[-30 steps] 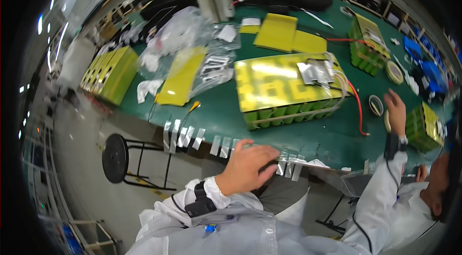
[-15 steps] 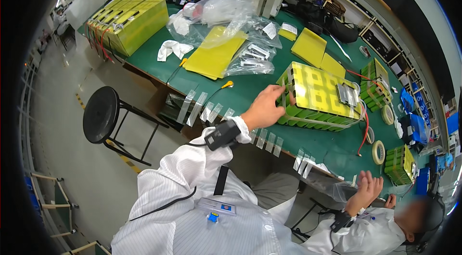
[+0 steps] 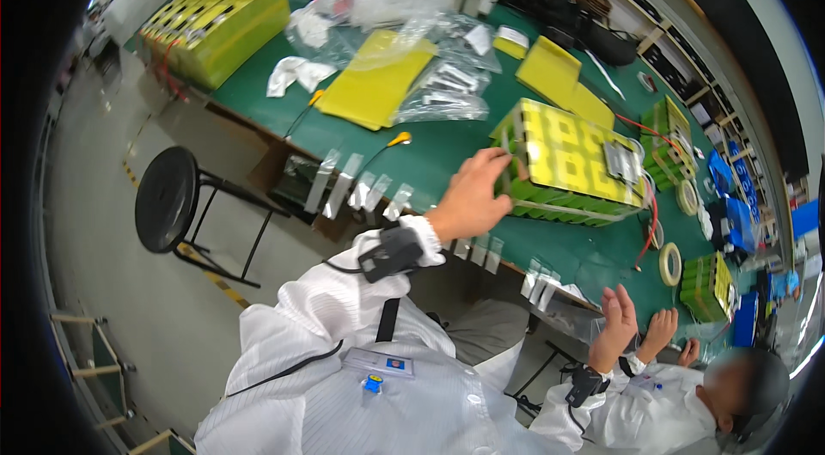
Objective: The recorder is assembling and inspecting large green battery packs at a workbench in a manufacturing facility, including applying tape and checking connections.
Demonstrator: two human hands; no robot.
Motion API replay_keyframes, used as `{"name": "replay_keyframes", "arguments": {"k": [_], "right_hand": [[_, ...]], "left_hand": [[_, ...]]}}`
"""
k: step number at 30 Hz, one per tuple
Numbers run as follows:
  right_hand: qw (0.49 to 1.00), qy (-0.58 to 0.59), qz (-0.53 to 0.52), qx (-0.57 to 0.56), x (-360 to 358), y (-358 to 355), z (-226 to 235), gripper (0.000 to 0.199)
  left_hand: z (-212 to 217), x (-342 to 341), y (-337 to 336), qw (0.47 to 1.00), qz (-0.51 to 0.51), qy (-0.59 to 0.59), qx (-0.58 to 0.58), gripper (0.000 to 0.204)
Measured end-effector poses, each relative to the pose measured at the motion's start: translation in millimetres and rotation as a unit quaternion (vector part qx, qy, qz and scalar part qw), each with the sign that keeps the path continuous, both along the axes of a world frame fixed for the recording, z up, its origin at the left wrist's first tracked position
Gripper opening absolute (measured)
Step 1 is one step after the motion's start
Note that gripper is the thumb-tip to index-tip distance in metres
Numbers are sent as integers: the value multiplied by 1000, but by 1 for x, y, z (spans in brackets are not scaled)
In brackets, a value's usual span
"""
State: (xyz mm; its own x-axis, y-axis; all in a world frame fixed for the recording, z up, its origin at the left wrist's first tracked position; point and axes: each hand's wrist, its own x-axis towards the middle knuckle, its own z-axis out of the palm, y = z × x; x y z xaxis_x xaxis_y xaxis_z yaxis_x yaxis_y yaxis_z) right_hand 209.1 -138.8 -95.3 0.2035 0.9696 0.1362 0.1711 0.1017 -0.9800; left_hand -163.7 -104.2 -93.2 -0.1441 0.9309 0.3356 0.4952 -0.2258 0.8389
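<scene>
My left hand (image 3: 471,197) is at the left end of a green battery pack (image 3: 574,150), its fingertips against that end and its thumb apart from them. The pack is a block of green cells under a yellow top sheet, with tape around its side, a grey plate on top and red and white wires at its right end. My right hand (image 3: 614,330) is raised off the table's near edge, to the right of the pack, fingers apart and slightly bent with nothing in them.
A co-worker's hand (image 3: 659,333) is close beside my right hand. Tape strips (image 3: 350,182) hang from the edge of the green table (image 3: 275,124). Yellow sheets (image 3: 378,81), plastic bags (image 3: 447,98), tape rolls (image 3: 670,264) and other packs (image 3: 706,287) lie about. A black stool (image 3: 166,200) stands left.
My right hand has moved left, away from the co-worker's hands, which now show more. My left hand stays at the pack's end. The whole view has shifted slightly.
</scene>
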Motion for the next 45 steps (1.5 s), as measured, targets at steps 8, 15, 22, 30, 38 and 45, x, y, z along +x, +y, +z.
{"name": "replay_keyframes", "arguments": {"k": [8, 15, 22, 30, 38, 45], "right_hand": [[999, 14, 47, -14, -22, 7, 0, 35], [998, 37, 55, -23, -7, 22, 8, 34], [996, -7, 94, 5, 2, 46, 27, 35], [992, -104, 44, 55, 37, 88, 45, 32], [969, -182, 88, 146, 21, 79, 18, 22], [988, 17, 105, 114, 17, 61, -8, 24]], "left_hand": [[19, -8, -4, 996, 40, -84, -13, 56], [14, 7, 4, 971, -15, -233, -55, 64], [11, 17, -10, 980, 11, -179, -83, 75], [13, 33, -8, 982, 41, -177, -59, 59], [16, 52, -9, 988, 100, -102, -55, 33], [4, 30, -21, 989, 137, -34, -45, 27]]}}
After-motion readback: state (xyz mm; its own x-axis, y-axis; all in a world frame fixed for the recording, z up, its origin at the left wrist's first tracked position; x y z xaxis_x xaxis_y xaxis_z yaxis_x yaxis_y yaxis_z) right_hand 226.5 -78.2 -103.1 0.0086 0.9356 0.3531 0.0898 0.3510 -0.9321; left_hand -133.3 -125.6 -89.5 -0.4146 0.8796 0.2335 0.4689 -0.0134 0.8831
